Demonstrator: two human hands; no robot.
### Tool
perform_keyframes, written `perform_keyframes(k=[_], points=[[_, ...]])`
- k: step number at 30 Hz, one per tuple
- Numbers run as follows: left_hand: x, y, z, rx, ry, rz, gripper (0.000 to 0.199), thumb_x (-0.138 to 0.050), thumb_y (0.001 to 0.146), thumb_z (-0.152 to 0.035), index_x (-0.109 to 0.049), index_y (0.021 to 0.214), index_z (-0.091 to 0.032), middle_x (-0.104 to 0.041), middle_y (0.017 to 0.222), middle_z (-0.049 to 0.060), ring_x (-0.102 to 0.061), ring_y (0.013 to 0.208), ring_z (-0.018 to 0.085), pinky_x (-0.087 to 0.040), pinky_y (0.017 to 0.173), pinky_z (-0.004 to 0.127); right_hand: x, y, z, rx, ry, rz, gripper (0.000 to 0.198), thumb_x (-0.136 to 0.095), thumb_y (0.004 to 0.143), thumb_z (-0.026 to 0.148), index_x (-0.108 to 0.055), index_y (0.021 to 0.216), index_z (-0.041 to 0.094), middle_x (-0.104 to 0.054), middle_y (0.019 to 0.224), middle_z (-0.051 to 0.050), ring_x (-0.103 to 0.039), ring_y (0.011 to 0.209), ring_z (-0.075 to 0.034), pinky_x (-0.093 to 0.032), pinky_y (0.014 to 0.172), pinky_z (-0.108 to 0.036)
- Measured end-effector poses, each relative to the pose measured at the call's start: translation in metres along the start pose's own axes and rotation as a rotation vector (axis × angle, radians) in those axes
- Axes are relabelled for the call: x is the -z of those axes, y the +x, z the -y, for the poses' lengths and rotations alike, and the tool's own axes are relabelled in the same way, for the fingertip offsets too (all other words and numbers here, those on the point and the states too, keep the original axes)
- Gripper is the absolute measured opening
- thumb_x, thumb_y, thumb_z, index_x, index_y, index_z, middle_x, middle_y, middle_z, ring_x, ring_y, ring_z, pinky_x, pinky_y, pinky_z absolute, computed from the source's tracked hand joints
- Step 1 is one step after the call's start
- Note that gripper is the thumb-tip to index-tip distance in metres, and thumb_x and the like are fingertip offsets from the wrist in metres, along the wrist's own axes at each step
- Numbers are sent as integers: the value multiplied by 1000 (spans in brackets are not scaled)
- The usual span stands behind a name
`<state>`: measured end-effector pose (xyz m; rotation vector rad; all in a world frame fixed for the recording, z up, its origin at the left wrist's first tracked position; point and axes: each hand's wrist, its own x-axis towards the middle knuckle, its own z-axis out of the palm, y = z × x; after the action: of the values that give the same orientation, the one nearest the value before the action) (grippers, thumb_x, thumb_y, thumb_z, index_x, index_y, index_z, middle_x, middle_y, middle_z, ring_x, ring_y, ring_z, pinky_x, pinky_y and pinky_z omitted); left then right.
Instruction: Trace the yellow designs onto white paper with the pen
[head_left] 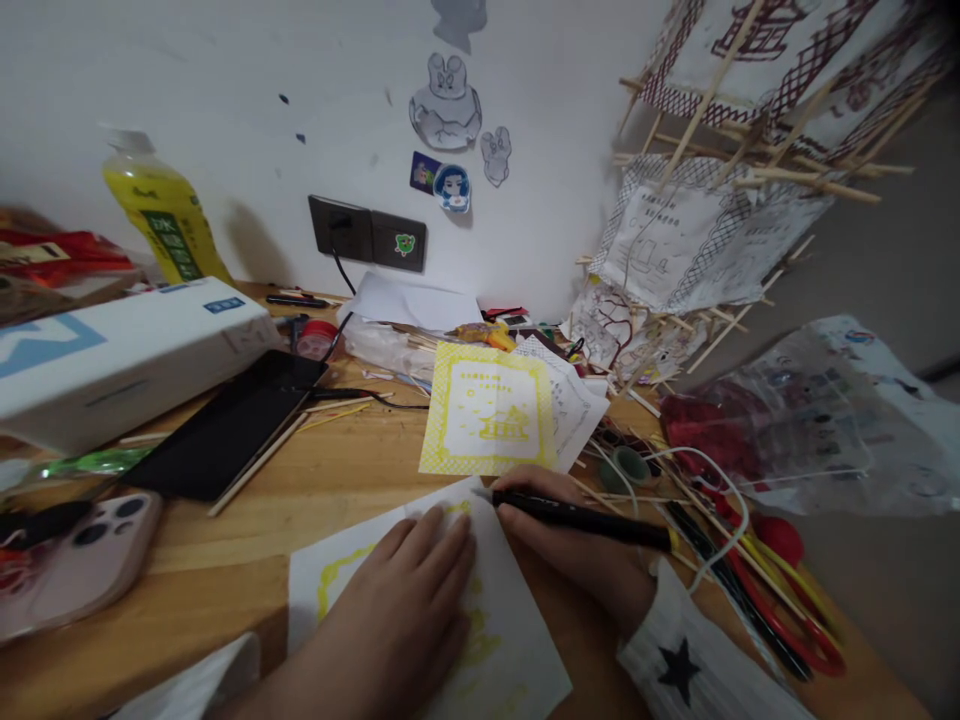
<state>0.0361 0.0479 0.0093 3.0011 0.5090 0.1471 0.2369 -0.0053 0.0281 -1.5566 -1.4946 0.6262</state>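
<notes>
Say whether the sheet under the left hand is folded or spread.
Spread: the sheet lies flat beneath the left hand, yellow lines showing.

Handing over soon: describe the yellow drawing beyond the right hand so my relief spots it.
On the wooden table, find the right hand holding a black pen. Just beyond is the drawing: a yellow building inside a crisscrossed yellow border. Its neighbours differ: the sheet partly behind has dark lines, the nearer sheet lies under the left hand.
</notes>
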Motion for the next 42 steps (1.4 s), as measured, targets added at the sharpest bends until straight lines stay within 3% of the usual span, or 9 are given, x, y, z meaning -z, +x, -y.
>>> perform_keyframes(k=[3,8,22,36,42], points=[[6,2,-2,-15,26,66,53,-46,82,-17,-55,133,-9,-53,138,17,-48,126,39,-46,100,57,1,-1,0,-35,-113,60,7,-59,80,18,-65,80,21,-70,80,-1,-65,77,-17,-51,75,-30],[6,3,-1,-4,13,45,53,-49,82,-17,-54,135,-10,-53,139,17,-47,127,39,-45,101,56,-2,-1,-5,-10,-182,73,6,-58,80,18,-63,78,20,-69,77,-1,-63,73,-16,-49,69,-28],[6,3,0,20,-42,20,46,-49,92,-33,-57,132,-11,-56,136,17,-48,126,36,-44,103,52,-4,0,-13,15,-184,92,6,-60,78,17,-64,77,21,-69,76,0,-63,72,-15,-49,69,-26],[5,2,-1,22,-33,11,44,-49,93,-33,-59,130,-12,-57,135,15,-47,127,34,-43,104,50,0,2,-2,-33,-129,78,10,-56,77,16,-62,69,19,-65,69,0,-61,66,-14,-46,62,-25],[2,1,-1,23,-25,11,46,-49,93,-33,-56,134,-12,-55,136,16,-46,128,35,-42,105,50,-1,2,1,-62,-149,61,9,-56,81,18,-65,78,20,-69,78,-1,-64,74,-15,-49,69,-26]])
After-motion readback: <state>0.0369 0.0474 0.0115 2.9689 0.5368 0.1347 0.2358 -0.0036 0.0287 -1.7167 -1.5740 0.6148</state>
